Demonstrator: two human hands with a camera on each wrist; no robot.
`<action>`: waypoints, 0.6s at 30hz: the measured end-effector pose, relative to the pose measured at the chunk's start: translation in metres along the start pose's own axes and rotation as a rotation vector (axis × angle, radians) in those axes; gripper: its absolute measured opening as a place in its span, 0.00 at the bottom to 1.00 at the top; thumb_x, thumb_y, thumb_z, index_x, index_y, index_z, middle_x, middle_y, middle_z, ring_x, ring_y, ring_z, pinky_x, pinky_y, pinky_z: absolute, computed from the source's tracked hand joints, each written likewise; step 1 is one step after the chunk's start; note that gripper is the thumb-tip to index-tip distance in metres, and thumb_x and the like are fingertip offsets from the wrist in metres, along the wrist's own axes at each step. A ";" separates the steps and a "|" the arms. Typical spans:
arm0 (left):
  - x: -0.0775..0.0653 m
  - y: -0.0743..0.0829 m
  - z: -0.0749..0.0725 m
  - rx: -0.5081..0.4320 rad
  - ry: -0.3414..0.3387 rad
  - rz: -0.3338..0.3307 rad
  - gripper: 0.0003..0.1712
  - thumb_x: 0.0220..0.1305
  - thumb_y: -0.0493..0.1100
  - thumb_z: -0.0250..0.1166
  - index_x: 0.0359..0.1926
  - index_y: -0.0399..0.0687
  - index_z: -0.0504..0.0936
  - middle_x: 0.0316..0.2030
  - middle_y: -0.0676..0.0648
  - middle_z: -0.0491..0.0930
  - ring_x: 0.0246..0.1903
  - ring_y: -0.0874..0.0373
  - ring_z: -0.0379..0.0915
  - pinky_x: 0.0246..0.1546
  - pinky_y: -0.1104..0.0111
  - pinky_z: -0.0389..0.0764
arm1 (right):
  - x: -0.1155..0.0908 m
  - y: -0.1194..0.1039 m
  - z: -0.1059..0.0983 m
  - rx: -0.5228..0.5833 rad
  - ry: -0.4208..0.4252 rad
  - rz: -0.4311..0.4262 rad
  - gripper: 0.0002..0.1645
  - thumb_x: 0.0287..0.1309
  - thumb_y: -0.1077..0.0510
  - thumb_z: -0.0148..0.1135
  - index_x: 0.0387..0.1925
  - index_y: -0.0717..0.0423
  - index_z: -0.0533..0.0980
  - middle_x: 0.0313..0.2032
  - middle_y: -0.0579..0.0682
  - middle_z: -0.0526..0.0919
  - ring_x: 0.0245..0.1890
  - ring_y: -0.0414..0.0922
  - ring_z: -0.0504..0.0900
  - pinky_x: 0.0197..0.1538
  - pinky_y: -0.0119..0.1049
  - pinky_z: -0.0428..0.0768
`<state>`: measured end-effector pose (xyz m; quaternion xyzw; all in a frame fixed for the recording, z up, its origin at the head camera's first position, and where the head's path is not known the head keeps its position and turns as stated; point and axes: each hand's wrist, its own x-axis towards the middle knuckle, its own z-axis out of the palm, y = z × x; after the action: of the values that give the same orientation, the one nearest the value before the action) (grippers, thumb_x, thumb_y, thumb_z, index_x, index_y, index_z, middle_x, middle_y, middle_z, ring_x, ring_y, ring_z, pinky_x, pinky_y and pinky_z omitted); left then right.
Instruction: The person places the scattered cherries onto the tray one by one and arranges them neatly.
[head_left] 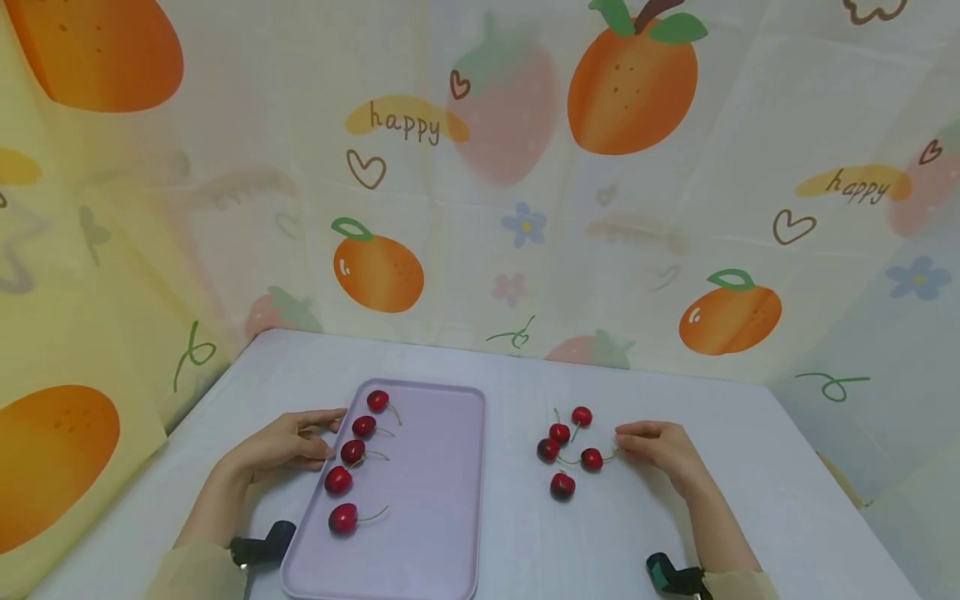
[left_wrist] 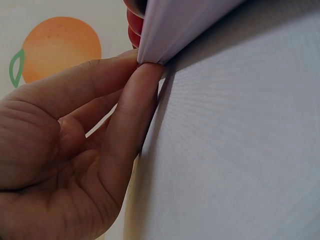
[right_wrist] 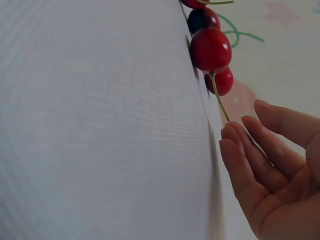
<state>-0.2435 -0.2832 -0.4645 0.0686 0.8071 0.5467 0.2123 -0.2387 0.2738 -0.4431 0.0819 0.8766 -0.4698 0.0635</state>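
**Tray edge being touched, cherry stem being reached**

The left edge of the lilac tray (head_left: 442, 500) is being touched by the left hand (head_left: 281, 446), its fingers loosely extended and nothing being gripped. Five cherries are lying in a row on the tray. The right hand (head_left: 660, 446) is being held relaxed on the table (head_left: 750, 467), fingertips just beside the stem of the nearest loose cherry (head_left: 592, 458). Four more are being left beyond it.

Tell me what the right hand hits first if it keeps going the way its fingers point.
Probably the nearest cherry: the right hand points left, fingertips at its stem. Depth is hard to judge.
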 end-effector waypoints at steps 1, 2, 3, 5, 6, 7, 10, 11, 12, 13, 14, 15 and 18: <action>0.000 0.000 0.000 -0.001 0.000 0.000 0.40 0.56 0.40 0.64 0.69 0.45 0.59 0.57 0.36 0.65 0.38 0.58 0.77 0.40 0.68 0.84 | 0.000 0.001 0.000 -0.006 -0.003 0.004 0.24 0.53 0.46 0.64 0.47 0.57 0.80 0.46 0.52 0.84 0.40 0.39 0.81 0.49 0.35 0.82; 0.000 0.000 0.000 -0.003 -0.001 -0.001 0.40 0.56 0.40 0.64 0.69 0.45 0.59 0.58 0.36 0.65 0.38 0.57 0.77 0.40 0.68 0.84 | 0.001 0.002 0.001 -0.008 -0.008 0.006 0.24 0.53 0.47 0.64 0.47 0.57 0.80 0.46 0.52 0.84 0.39 0.39 0.81 0.49 0.35 0.82; 0.000 0.000 0.000 -0.005 0.001 -0.005 0.40 0.56 0.40 0.64 0.69 0.45 0.59 0.57 0.36 0.65 0.38 0.57 0.77 0.40 0.68 0.84 | 0.001 0.003 0.001 -0.009 -0.013 0.008 0.23 0.53 0.47 0.64 0.47 0.57 0.80 0.45 0.52 0.84 0.39 0.39 0.81 0.49 0.35 0.82; 0.000 -0.001 0.000 -0.005 0.003 -0.007 0.40 0.56 0.40 0.64 0.69 0.45 0.59 0.57 0.36 0.65 0.38 0.57 0.77 0.40 0.68 0.84 | 0.002 0.004 0.001 -0.012 -0.021 0.010 0.23 0.53 0.47 0.65 0.46 0.57 0.80 0.44 0.51 0.84 0.39 0.39 0.82 0.49 0.35 0.82; 0.000 0.000 0.000 0.003 -0.001 0.002 0.40 0.56 0.40 0.63 0.69 0.44 0.58 0.57 0.36 0.65 0.38 0.57 0.77 0.40 0.68 0.84 | 0.002 0.005 0.001 -0.013 -0.023 0.011 0.23 0.52 0.47 0.65 0.46 0.58 0.80 0.44 0.51 0.85 0.39 0.39 0.82 0.49 0.35 0.82; 0.000 0.000 0.000 0.003 0.002 0.000 0.40 0.56 0.40 0.64 0.69 0.44 0.59 0.57 0.36 0.65 0.38 0.58 0.77 0.40 0.68 0.84 | 0.003 0.006 0.002 -0.012 -0.027 0.011 0.23 0.52 0.47 0.65 0.46 0.58 0.80 0.44 0.51 0.85 0.39 0.39 0.82 0.49 0.35 0.82; 0.000 0.000 0.000 0.007 -0.001 0.002 0.40 0.56 0.40 0.63 0.69 0.44 0.58 0.57 0.36 0.65 0.37 0.58 0.77 0.40 0.68 0.84 | 0.003 0.007 0.002 -0.007 -0.033 0.007 0.23 0.52 0.47 0.65 0.45 0.58 0.81 0.44 0.51 0.85 0.39 0.38 0.83 0.49 0.34 0.82; 0.000 0.000 0.000 0.006 -0.002 0.005 0.40 0.56 0.40 0.63 0.69 0.44 0.58 0.57 0.36 0.65 0.37 0.58 0.77 0.40 0.68 0.84 | 0.003 0.008 0.002 -0.007 -0.035 0.006 0.23 0.52 0.48 0.65 0.45 0.58 0.81 0.44 0.51 0.85 0.39 0.38 0.83 0.49 0.34 0.82; -0.001 0.001 0.000 0.006 -0.005 0.009 0.40 0.56 0.40 0.63 0.69 0.44 0.58 0.57 0.35 0.65 0.37 0.58 0.77 0.40 0.68 0.84 | 0.004 0.008 0.002 -0.003 -0.035 0.005 0.23 0.52 0.48 0.65 0.45 0.58 0.81 0.44 0.51 0.85 0.39 0.38 0.83 0.49 0.34 0.82; 0.000 0.001 0.001 -0.001 -0.002 0.001 0.40 0.56 0.40 0.63 0.69 0.45 0.58 0.57 0.36 0.65 0.37 0.58 0.77 0.40 0.68 0.84 | 0.004 0.008 0.002 -0.001 -0.037 0.005 0.22 0.52 0.48 0.65 0.45 0.58 0.81 0.44 0.51 0.85 0.39 0.38 0.83 0.49 0.34 0.82; -0.001 0.001 0.001 -0.002 -0.006 0.007 0.40 0.56 0.40 0.63 0.69 0.44 0.58 0.57 0.36 0.65 0.37 0.58 0.77 0.40 0.68 0.84 | 0.004 0.009 0.002 -0.002 -0.039 0.005 0.22 0.52 0.48 0.65 0.45 0.58 0.81 0.44 0.51 0.85 0.39 0.38 0.83 0.49 0.33 0.82; -0.001 0.001 0.001 -0.003 -0.008 0.012 0.40 0.56 0.40 0.63 0.69 0.44 0.58 0.57 0.36 0.65 0.37 0.58 0.77 0.40 0.68 0.84 | 0.004 0.009 0.002 -0.003 -0.043 0.000 0.22 0.52 0.48 0.65 0.45 0.59 0.81 0.44 0.52 0.85 0.39 0.38 0.83 0.49 0.34 0.82; -0.001 0.001 0.000 -0.015 -0.014 0.019 0.40 0.57 0.39 0.63 0.69 0.43 0.57 0.58 0.35 0.64 0.37 0.58 0.77 0.40 0.69 0.84 | 0.004 0.009 0.002 -0.002 -0.049 -0.004 0.22 0.52 0.48 0.65 0.45 0.59 0.81 0.44 0.52 0.85 0.39 0.38 0.83 0.49 0.33 0.82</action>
<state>-0.2425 -0.2828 -0.4634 0.0787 0.8008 0.5541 0.2132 -0.2407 0.2772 -0.4527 0.0688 0.8756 -0.4707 0.0841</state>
